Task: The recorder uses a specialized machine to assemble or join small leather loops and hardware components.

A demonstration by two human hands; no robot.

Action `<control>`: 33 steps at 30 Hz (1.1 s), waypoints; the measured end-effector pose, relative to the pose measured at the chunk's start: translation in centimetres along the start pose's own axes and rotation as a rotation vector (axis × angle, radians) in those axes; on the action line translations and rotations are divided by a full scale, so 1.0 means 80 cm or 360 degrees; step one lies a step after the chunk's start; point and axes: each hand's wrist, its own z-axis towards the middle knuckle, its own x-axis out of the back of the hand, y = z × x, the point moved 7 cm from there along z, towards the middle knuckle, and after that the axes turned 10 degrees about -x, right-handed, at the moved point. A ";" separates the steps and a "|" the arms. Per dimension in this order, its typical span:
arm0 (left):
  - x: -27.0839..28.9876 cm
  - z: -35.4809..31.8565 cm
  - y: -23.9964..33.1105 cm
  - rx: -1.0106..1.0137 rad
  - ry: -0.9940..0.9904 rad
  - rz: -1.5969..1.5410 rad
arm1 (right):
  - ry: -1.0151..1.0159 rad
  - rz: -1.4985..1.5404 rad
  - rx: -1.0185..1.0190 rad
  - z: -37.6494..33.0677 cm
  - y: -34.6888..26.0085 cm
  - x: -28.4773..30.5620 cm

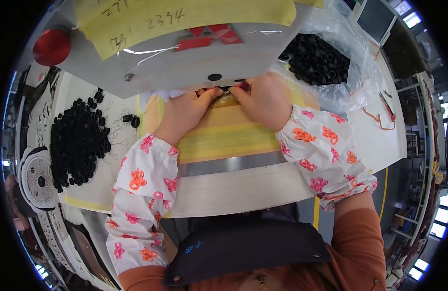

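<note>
My left hand and my right hand meet fingertip to fingertip under the front edge of a grey-white machine head. Together they pinch a small dark part right at the machine's underside; most of it is hidden by my fingers. Both hands rest over a yellow-taped work plate on the white table. Floral sleeve covers wrap both forearms.
A heap of small black parts lies at the left, with a few loose ones nearer the plate. A clear plastic bag of black parts sits at the right. A red knob tops the machine's left. A small white fan stands far left.
</note>
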 end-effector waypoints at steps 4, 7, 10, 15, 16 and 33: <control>-0.006 0.015 0.009 -0.0121 0.0018 0.0133 | -0.0005 0.0089 -0.0017 0.008 0.011 0.010; -0.003 0.016 -0.007 0.0064 -0.0041 0.0183 | -0.0047 0.0056 -0.0112 0.014 0.007 0.009; 0.013 0.009 -0.007 -0.0008 -0.0045 -0.0027 | -0.0047 0.0039 0.0058 0.018 -0.007 -0.007; 0.005 -0.006 0.026 -0.0421 0.0269 0.0143 | 0.0098 -0.0208 0.0117 -0.003 0.010 0.011; 0.010 -0.020 0.034 -0.0561 0.0373 0.0288 | 0.0122 -0.0079 0.0006 -0.006 0.013 0.012; 0.095 -0.057 0.013 -0.0394 0.0574 0.0788 | 0.0364 -0.1023 0.0333 0.040 0.083 0.075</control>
